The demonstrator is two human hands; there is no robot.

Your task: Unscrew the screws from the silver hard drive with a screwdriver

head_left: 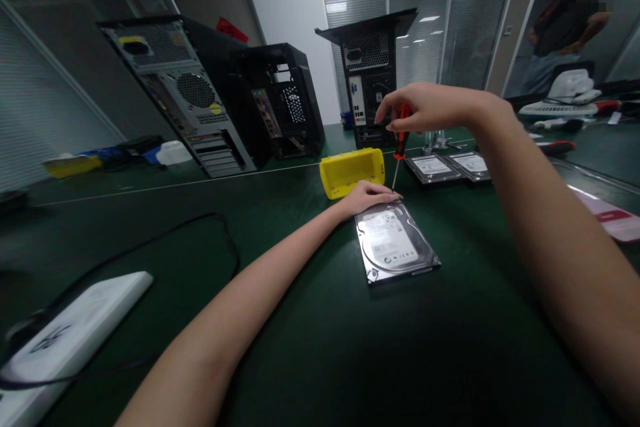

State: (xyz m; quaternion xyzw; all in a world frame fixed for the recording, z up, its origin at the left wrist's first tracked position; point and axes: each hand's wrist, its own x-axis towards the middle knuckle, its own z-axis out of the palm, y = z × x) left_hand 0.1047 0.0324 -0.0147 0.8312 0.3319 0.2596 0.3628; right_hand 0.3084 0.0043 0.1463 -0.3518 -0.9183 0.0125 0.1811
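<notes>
A silver hard drive (396,242) lies flat on the green table mat (310,320). My left hand (367,197) rests on the drive's far corner, fingers pressed together against it. My right hand (425,107) is raised above it, fingers pinched on the top of a red-handled screwdriver (400,140). The screwdriver stands upright with its thin tip pointing down near the drive's far edge, just beside my left fingers.
A yellow plastic tray (351,172) sits behind the drive. Two more hard drives (450,167) lie further right. Three black computer towers (200,93) stand at the back. A white device (65,333) with a black cable lies at the near left. A person stands far right.
</notes>
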